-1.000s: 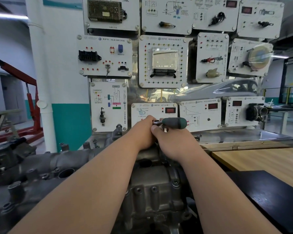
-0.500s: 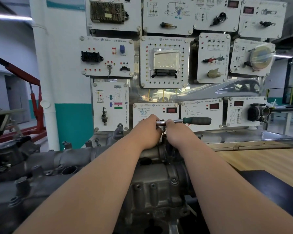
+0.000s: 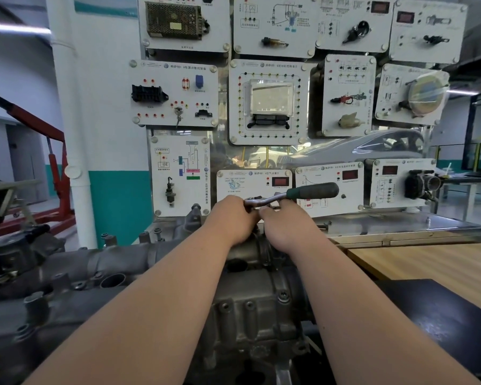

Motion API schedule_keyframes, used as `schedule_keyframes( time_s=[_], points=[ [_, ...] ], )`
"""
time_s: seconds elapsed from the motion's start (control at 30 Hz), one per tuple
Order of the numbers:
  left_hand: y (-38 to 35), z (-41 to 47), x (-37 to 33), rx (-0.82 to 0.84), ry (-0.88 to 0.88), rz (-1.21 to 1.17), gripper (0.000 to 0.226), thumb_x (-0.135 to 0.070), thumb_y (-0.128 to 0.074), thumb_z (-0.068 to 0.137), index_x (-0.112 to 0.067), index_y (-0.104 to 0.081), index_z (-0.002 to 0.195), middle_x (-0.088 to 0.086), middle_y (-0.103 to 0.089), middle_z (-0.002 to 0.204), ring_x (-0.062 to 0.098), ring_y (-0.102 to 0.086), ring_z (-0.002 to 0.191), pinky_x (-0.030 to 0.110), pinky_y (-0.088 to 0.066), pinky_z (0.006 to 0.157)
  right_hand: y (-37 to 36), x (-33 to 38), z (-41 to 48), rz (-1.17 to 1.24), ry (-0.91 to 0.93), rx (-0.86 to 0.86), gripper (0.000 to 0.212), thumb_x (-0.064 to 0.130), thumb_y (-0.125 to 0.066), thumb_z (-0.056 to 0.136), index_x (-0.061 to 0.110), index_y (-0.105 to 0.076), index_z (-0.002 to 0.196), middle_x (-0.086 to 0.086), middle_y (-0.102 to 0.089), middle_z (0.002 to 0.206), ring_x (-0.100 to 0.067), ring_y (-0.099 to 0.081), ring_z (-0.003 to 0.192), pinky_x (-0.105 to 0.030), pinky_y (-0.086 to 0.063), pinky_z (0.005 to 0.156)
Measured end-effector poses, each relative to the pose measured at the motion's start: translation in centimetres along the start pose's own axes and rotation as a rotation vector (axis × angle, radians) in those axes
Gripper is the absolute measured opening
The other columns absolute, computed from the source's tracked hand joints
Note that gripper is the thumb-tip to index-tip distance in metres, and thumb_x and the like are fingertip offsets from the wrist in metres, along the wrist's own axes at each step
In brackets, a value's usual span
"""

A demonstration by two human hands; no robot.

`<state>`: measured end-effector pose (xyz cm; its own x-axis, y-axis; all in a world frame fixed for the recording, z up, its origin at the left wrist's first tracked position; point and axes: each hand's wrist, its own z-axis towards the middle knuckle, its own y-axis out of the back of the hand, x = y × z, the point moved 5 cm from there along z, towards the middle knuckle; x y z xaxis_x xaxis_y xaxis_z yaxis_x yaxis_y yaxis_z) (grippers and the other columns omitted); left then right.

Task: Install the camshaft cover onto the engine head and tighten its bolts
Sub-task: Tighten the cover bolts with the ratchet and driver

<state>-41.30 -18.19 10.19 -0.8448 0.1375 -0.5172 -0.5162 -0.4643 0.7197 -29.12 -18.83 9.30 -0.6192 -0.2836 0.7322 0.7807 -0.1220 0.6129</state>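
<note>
While my left grip (image 3: 233,218) curls round the head of the ratchet (image 3: 311,191), my right grip (image 3: 286,226) curls just beneath its shaft; what it holds I cannot tell. The camshaft cover (image 3: 242,250) sits below both, atop the engine head (image 3: 250,309).

ratchet (image 3: 297,193) drive end hidden behind left hand (image 3: 235,218) and right hand (image 3: 285,227), engine (image 3: 250,309) cut off at bottom edge, panel (image 3: 175,93) lettering unreadable

Far side closed off: upright board of white instrument panels (image 3: 267,101) stands just behind the grey cast-metal engine (image 3: 250,309). Green-gripped steel ratchet (image 3: 313,191) projects rightward across its lower panels. Open passage right, above light wooden tabletop (image 3: 428,265) and black mat (image 3: 442,323).
</note>
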Motion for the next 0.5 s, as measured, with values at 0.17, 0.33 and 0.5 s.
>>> schedule_keyframes(
  time_s=[0.17, 0.33, 0.5],
  points=[
    [-0.05, 0.35, 0.29, 0.04, 0.008, -0.006, 0.021, -0.024, -0.053, 0.089, -0.007, -0.065, 0.085, 0.008, -0.056, 0.067, 0.023, -0.049, 0.067, 0.027, -0.033, 0.052, -0.16, 0.02, 0.0, 0.006, 0.049, 0.039, 0.052, 0.034, -0.045, 0.095, 0.023, -0.036, 0.145, -0.008, -0.045, 0.144, -0.029, -0.05, 0.123, -0.043, -0.041, 0.103],
    [-0.25, 0.56, 0.43, 0.054, 0.001, 0.004, 0.024, -0.03, -0.055, 0.09, -0.011, -0.061, 0.078, 0.003, -0.049, 0.06, 0.019, -0.047, 0.06, 0.027, -0.033, 0.052, -0.27, 0.27, -0.07, -0.007, 0.091, 0.066, 0.05, 0.027, -0.047, 0.095, 0.031, -0.04, 0.144, -0.009, -0.053, 0.136, -0.029, -0.054, 0.117, -0.04, -0.046, 0.097],
    [-0.37, 0.56, 0.12, 0.08, -0.03, 0.033, 0.027, -0.025, -0.052, 0.093, -0.008, -0.067, 0.107, 0.011, -0.064, 0.08, 0.024, -0.058, 0.075, 0.032, -0.045, 0.067, -0.11, 0.57, -0.53, -0.067, 0.125, 0.03, 0.023, 0.025, -0.048, 0.092, 0.017, -0.063, 0.107, -0.011, -0.063, 0.108, -0.031, -0.058, 0.099, -0.036, -0.047, 0.083]
  ],
)
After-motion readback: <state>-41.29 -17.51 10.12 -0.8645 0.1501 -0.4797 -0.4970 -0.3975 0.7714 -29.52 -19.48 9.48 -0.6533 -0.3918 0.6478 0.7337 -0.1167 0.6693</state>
